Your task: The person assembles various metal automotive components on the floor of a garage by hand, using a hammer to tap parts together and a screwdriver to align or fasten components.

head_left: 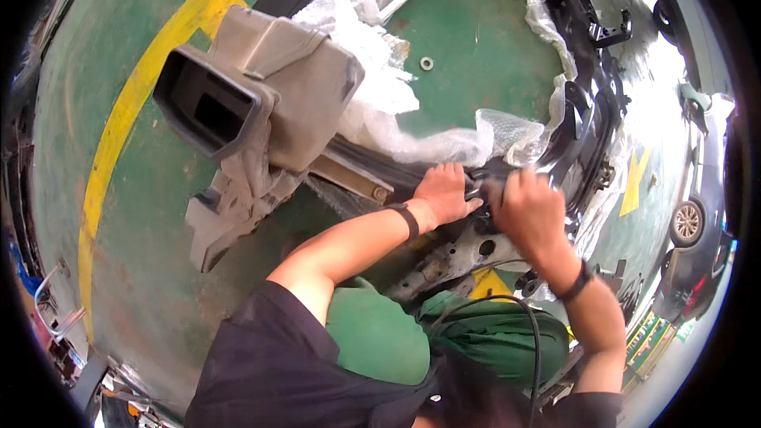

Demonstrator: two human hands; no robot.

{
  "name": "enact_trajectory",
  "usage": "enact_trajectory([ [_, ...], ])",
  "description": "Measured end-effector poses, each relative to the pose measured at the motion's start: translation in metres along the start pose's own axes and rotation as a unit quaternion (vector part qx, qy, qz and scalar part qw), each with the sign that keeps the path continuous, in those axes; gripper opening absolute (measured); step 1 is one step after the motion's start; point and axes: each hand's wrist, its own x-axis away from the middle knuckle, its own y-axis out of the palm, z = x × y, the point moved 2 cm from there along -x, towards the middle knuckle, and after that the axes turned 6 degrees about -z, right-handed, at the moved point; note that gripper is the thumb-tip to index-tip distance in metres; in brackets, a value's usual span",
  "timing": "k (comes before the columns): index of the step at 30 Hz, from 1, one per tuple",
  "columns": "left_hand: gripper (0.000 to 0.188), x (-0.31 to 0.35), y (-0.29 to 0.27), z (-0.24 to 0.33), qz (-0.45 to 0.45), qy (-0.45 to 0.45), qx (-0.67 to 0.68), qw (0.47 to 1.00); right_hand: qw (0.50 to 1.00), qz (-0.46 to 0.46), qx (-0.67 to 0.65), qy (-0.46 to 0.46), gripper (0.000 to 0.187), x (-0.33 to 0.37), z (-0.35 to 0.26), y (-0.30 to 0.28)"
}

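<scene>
A long black car part (593,123), seemingly a frame or bumper section, curves across the floor with bubble wrap (444,143) along its inner side. My left hand (444,196) is closed over its near edge, thumb stretched toward the right hand. Just beside it, my right hand (529,210) makes a fist above the same part. Motion blurs that fist, and whatever it grips cannot be made out. Below both hands lies a grey metal bracket (452,263) with holes. A dusty brown duct-shaped plastic piece (309,103) with a wide rectangular mouth stands left of my left hand.
A thin black cable (536,341) loops over my green trousers. On the green floor (476,47) lies a small ring (426,64), inside the wrapped part's curve. A yellow line (119,150) runs down the left, and a dark car (697,214) is parked at far right.
</scene>
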Motion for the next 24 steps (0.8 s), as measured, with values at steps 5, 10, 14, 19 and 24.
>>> enact_trajectory([
  [5, 0.069, 0.004, -0.004, 0.007, 0.01, -0.006, -0.004, 1.0, 0.997, -0.03, -0.051, 0.044, 0.027, -0.042, 0.024, 0.017],
  [10, 0.073, 0.002, -0.004, 0.022, 0.008, 0.024, 0.005, 1.0, 0.981, -0.092, -0.067, 0.159, 0.033, -0.075, 0.093, 0.074],
  [14, 0.068, 0.005, -0.005, 0.006, -0.041, -0.015, 0.012, 0.999, 1.0, 0.012, -0.018, -0.004, 0.033, -0.008, 0.004, 0.006],
  [19, 0.069, 0.007, -0.007, 0.01, 0.005, -0.006, 0.015, 1.0, 0.997, -0.04, -0.046, 0.039, 0.031, -0.042, 0.032, 0.017],
  [24, 0.072, 0.002, -0.003, 0.02, -0.003, 0.022, 0.002, 1.0, 0.989, -0.073, -0.059, 0.118, 0.033, -0.071, 0.074, 0.054],
])
